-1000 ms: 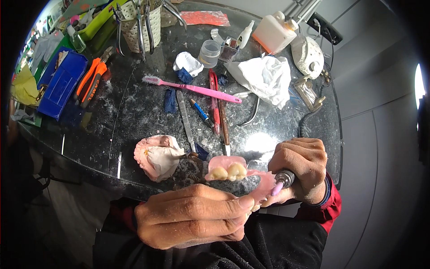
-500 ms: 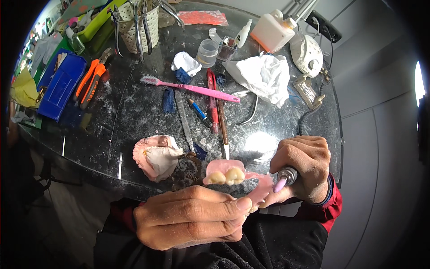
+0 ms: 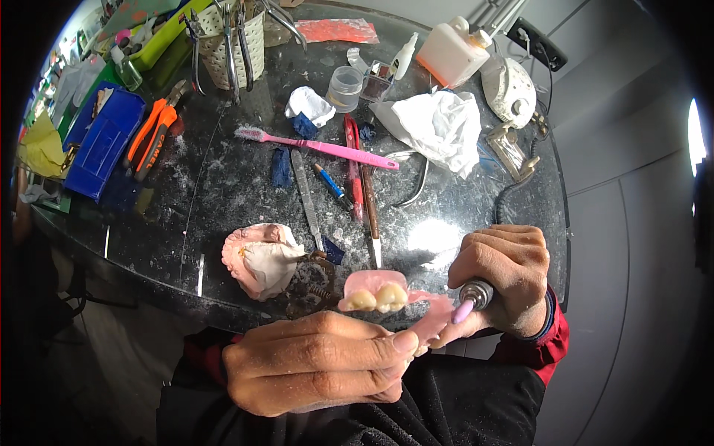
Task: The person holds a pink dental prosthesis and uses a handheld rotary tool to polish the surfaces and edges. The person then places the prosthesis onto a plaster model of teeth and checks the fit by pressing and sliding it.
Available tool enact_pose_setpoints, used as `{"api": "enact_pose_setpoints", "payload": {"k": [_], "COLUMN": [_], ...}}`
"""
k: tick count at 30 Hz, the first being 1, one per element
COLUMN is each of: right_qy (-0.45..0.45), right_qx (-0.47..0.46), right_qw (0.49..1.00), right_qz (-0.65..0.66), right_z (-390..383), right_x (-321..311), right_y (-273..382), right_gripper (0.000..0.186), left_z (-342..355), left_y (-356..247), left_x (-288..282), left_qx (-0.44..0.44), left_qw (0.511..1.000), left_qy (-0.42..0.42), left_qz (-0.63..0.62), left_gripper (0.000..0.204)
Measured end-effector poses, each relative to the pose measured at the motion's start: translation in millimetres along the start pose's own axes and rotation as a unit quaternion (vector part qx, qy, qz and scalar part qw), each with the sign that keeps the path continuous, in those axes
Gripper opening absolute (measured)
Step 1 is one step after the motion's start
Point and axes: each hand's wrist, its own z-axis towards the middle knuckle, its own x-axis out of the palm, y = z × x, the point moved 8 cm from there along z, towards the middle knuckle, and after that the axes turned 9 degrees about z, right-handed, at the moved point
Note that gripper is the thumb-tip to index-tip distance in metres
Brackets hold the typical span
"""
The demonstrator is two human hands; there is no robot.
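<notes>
Between the thumb and fingers of my left hand (image 3: 320,364) is a pink partial denture (image 3: 378,284) with yellowish teeth, held up over the table's near edge. My right hand (image 3: 502,275) is wrapped round a rotary handpiece (image 3: 480,292). Its pale pink grinding tip (image 3: 462,312) lies at the denture's right-hand part; whether it touches I cannot tell. My right thumb reaches toward the denture from below. Left of the denture, a pink and white dental cast (image 3: 264,260) rests on the dusty table.
Beyond my hands lie a pink toothbrush (image 3: 335,149), a file (image 3: 306,201), a brown-handled knife (image 3: 370,208) and a crumpled white cloth (image 3: 442,126). Orange-handled pliers (image 3: 152,141) and a blue box (image 3: 104,149) are at left. A perforated holder (image 3: 223,56) bears several pliers.
The denture has dipped very slightly toward me in my left hand. The handpiece tip has tilted a little and shifted slightly left. Things on the table have stayed where they were.
</notes>
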Motion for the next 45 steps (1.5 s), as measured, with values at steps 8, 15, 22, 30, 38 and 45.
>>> {"api": "enact_pose_setpoints", "payload": {"k": [8, 15, 22, 30, 38, 45], "right_qy": [-0.005, -0.005, 0.0, 0.0, 0.015, 0.003], "right_qx": [-0.002, -0.005, -0.004, 0.014, -0.002, 0.02], "right_qw": [1.0, 1.0, 1.0, 1.0, 0.999, 0.999], "right_qz": [-0.003, -0.008, -0.002, -0.022, -0.044, -0.037], "right_z": [-2, -3, -3, -2, -2, -3], "right_x": [-1, 1, 0, -3, -1, -1], "right_y": [1, 1, 3, 3, 4, 1], "right_gripper": [0.052, 0.051, 0.051, 0.05, 0.05, 0.049], "left_z": [-1, 1, 3, 0, -1, 0], "left_y": [-2, -2, -4, -6, -4, -5], "left_x": [1, 1, -1, 0, 1, 3], "left_qx": [0.016, 0.023, 0.025, 0.025, 0.013, 0.028], "left_qw": [1.0, 0.999, 1.0, 0.999, 0.999, 0.996], "left_qy": [0.003, 0.022, 0.017, 0.035, 0.037, 0.068], "left_qz": [0.008, 0.011, -0.002, 0.027, 0.02, 0.052], "left_gripper": [0.029, 0.029, 0.029, 0.029, 0.028, 0.027]}}
